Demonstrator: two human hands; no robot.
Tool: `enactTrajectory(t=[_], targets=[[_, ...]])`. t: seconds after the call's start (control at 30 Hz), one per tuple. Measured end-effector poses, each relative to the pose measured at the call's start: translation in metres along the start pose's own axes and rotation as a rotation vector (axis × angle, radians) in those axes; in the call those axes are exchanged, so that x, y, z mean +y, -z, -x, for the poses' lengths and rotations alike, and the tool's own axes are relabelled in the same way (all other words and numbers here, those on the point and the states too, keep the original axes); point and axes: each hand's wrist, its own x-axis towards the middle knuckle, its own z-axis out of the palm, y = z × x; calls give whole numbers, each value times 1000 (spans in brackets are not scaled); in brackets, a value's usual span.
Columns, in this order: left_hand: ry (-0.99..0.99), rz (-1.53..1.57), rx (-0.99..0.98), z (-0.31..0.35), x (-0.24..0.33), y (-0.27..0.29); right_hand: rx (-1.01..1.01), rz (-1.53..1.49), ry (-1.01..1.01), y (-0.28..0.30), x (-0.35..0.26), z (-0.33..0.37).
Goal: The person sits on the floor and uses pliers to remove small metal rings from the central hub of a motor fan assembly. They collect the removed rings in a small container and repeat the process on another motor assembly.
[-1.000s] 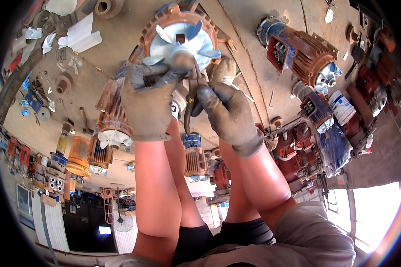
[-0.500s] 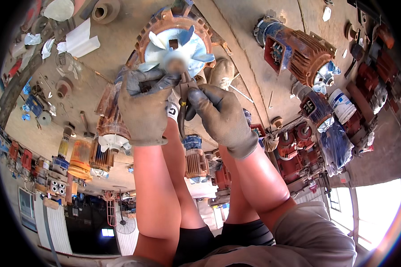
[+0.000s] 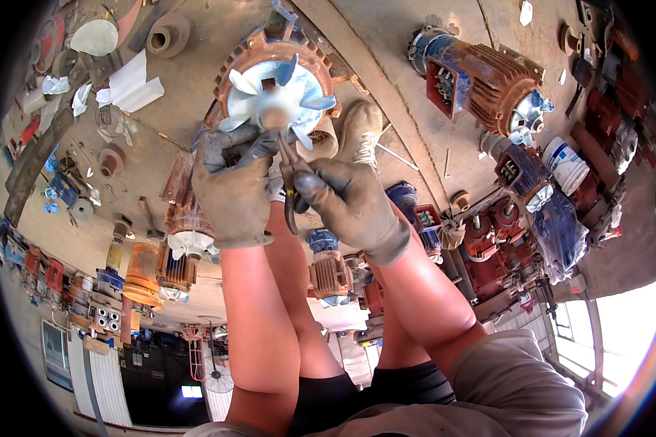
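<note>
A pale blue fan wheel [image 3: 299, 95] with several blades sits on the end of a rusty finned electric motor [image 3: 249, 54]. Its hub is blurred. My gloved right hand [image 3: 353, 204] grips pliers [image 3: 290, 167] by the dark handles, which have a yellow mark. Their jaws point up at the lower edge of the fan. My gloved left hand [image 3: 233, 189] is closed beside the jaws, its fingertips pinched below the hub. What those fingers hold is too small or hidden to tell.
My boot [image 3: 361, 131] stands right of the fan. Another rusty motor [image 3: 488, 84] lies at the right, near a white bucket [image 3: 563, 164]. White paper [image 3: 135, 87] and a metal collar [image 3: 169, 35] lie on the floor at the left. Several more motors sit around my legs.
The fan and motor appear slightly further left in view. Both hands stay close under the hub, and the pliers now lean more to the left at the jaws.
</note>
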Motion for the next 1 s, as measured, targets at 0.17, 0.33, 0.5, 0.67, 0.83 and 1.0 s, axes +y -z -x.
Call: enactTrajectory(t=[0.17,0.33,0.5,0.67,0.83,1.0], targets=[[-114,-51,1,4,-4,3,53,47,-38,-1,4,3],[57,193,4,5,-16,16,74,-20,-90,-7,17,2],[88,375,31,3,-22,24,18,28,-98,2,13,1],[78,304,36,8,-12,25,44,18,-57,1,11,-1],[50,230,42,5,-18,29,19,18,-58,3,16,-4],[120,402,29,7,-11,25,25,-16,-23,1,18,-5]])
